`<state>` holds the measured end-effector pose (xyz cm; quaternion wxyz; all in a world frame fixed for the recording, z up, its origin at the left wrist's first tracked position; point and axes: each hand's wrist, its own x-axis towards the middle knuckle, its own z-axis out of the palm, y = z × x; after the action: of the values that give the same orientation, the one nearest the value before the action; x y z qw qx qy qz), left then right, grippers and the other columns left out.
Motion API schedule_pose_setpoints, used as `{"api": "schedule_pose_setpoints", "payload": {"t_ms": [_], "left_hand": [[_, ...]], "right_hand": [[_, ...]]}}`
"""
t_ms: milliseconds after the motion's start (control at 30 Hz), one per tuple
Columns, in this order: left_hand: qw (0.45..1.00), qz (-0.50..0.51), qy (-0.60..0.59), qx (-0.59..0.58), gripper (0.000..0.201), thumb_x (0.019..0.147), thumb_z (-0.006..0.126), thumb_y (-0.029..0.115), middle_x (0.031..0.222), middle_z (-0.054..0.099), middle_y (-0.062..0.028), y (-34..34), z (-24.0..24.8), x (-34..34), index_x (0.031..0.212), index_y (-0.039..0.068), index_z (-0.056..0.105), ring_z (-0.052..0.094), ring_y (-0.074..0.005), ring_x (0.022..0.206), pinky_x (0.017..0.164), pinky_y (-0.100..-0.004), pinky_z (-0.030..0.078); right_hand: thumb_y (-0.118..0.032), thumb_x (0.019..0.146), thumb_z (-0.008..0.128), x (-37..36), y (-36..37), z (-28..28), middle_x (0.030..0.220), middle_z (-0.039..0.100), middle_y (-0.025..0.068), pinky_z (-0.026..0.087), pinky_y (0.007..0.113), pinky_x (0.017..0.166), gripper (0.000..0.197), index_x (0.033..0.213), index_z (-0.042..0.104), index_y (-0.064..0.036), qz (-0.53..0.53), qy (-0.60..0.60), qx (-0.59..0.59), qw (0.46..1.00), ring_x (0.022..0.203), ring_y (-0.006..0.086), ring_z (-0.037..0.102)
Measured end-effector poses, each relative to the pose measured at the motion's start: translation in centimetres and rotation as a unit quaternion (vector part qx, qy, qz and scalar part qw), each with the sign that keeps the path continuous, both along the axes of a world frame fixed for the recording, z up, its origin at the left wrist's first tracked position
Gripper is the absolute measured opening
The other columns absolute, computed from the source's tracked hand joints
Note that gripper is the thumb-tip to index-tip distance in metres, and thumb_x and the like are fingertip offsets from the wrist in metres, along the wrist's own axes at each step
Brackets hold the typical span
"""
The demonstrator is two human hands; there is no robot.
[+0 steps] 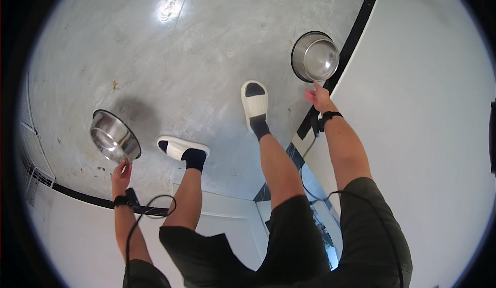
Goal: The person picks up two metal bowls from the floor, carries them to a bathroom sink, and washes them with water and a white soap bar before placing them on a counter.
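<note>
On the left, my left hand (122,174) pinches the edge of a shiny stainless steel bowl (110,135) with a black rubber rim band. That bowl is tilted and held above the floor, its shadow falling beside it. To the right, my right hand (320,97) is at the near edge of a second, similar steel bowl (319,59). A fingertip meets this bowl's edge while the other fingers curl loosely below it. The right bowl is also tilted, close to the wall. Both wrists wear black straps.
Grey, stained concrete floor (206,40) spreads ahead. White walls with dark skirting (361,19) border it on the right and at the near left. White wire racks (36,148) stand at the far left. My feet in cream slippers (254,102) are between the bowls. Black cables (135,226) trail along both arms.
</note>
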<state>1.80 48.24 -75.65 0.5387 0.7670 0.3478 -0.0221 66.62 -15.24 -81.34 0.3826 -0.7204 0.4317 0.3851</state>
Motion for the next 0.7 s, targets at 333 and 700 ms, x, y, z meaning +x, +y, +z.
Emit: {"api": "schedule_pose_setpoints", "payload": {"t_ms": [333,700], "left_hand": [[0.816,0.42,0.278,-0.283,0.019,0.093,0.068,0.012,0.104,0.07,-0.01,3.9,8.6,9.5,0.107,0.0,0.065,0.068,-0.0213,0.097,0.093,-0.0341,0.056],[0.854,0.359,0.287,-0.245,0.015,0.091,0.07,0.013,0.099,0.071,-0.0071,-0.3,15.8,16.5,0.103,0.004,0.068,0.068,-0.0186,0.092,0.087,-0.0321,0.057]], "right_hand": [[-0.023,0.104,0.047,2.3,-0.4,-9.8,0.095,0.067,0.0176,0.06,0.038,0.065,0.029,0.116,0.052,0.0023,-0.173,-0.061,0.089,0.979,0.079,0.0281,0.07],[-0.017,0.094,0.054,1.0,-3.1,-8.0,0.075,0.069,0.0143,0.054,0.034,0.052,0.024,0.09,0.06,0.0052,0.007,-0.094,0.038,0.995,0.058,0.0243,0.067]]}}
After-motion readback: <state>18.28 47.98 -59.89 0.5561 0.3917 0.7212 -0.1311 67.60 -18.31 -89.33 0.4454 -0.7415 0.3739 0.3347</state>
